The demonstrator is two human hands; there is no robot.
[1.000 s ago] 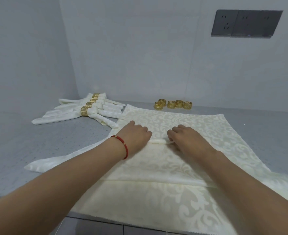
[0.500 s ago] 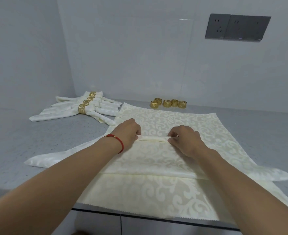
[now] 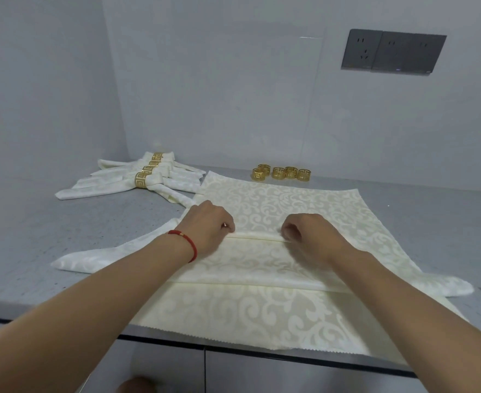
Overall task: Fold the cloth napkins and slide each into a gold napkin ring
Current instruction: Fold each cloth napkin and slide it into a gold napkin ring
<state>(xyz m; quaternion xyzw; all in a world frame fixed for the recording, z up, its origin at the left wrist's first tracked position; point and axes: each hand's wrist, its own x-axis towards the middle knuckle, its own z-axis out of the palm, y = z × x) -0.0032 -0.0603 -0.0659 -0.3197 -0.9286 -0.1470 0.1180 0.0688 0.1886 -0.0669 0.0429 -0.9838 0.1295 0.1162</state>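
Note:
A cream damask napkin (image 3: 264, 259) lies pleated across a stack of flat napkins (image 3: 284, 199) on the grey counter. My left hand (image 3: 208, 226) and my right hand (image 3: 308, 235) each pinch the top pleat's fold, fingers closed on the cloth, about a hand's width apart. The pleated napkin's pointed ends stick out left and right. Several loose gold napkin rings (image 3: 280, 173) stand in a row behind the stack. At the back left lies a pile of finished napkins (image 3: 125, 182), each in a gold ring.
The grey counter (image 3: 49, 228) ends at a front edge just below the stack, whose front hem overhangs it. White walls close the left side and the back. A dark socket panel (image 3: 392, 52) is on the back wall.
Both hands have moved apart along the fold and gone from flat pressing to pinching the pleat. The view has shifted slightly.

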